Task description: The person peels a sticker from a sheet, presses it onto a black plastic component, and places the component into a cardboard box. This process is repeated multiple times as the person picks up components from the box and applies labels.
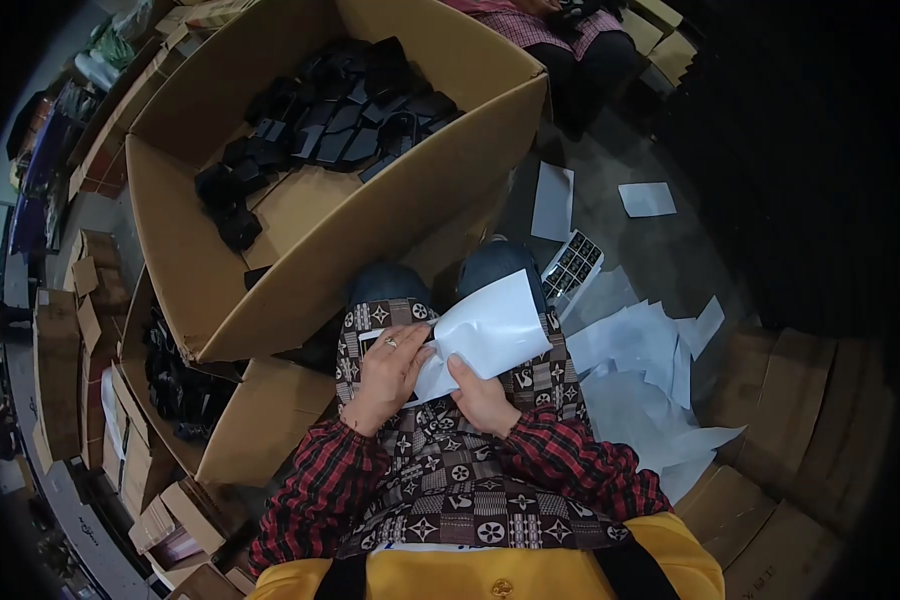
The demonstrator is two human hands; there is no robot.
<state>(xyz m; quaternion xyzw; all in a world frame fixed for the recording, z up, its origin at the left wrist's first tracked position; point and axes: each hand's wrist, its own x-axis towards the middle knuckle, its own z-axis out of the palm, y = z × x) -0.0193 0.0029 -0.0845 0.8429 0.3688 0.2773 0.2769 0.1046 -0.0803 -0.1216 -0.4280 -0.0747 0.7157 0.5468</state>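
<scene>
A glossy white sheet [495,320] lies bent and creased over my lap, on a patterned apron [460,490]. My right hand [482,398] grips its lower edge, with the thumb on top and the other fingers hidden beneath. My left hand [388,372], with a ring on one finger, has its fingers pressed together at the sheet's left edge. A dark patch with a pale border shows beside the left fingers; I cannot make out what it is.
A large cardboard box [370,235] with black plastic parts [345,120] stands ahead, and another with black parts [185,385] is at left. Loose white sheets [630,370] and a black-labelled sheet [573,265] lie at right. Another person [570,40] sits beyond.
</scene>
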